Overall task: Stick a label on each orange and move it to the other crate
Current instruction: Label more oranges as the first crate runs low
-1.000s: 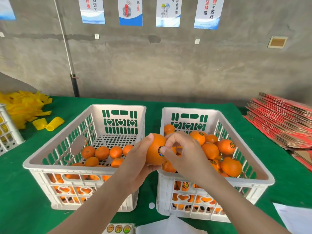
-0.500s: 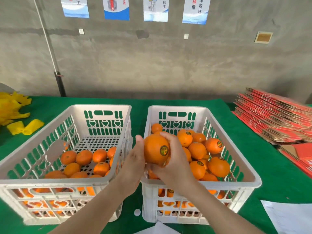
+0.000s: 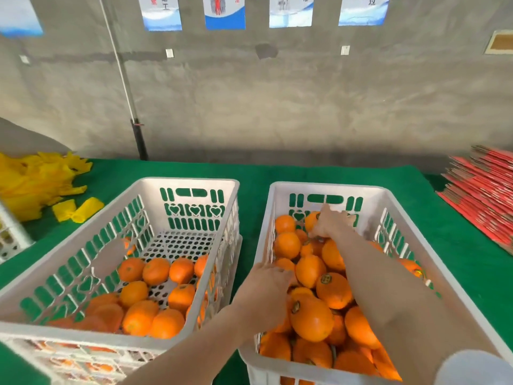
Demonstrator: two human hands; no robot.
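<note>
Fingers of the right hand point(image 3: 331, 225) curl down over an orange point(image 3: 311, 220) at the far end of the right crate point(image 3: 327, 187), upper centre-right of frame. The hand's back hides the grip, so we cannot tell if it is held or released. Left hand point(image 3: 265, 284) lies loose on fruit by that crate's left wall, fingers point(image 3: 279, 271) near straight, holding nothing. We judge the next pick sits among the unlabelled oranges point(image 3: 155, 301) in the left crate point(image 3: 188, 181), lower left of frame: leftward of both hands, left hand nearer. Round fruit, no long axis.
</note>
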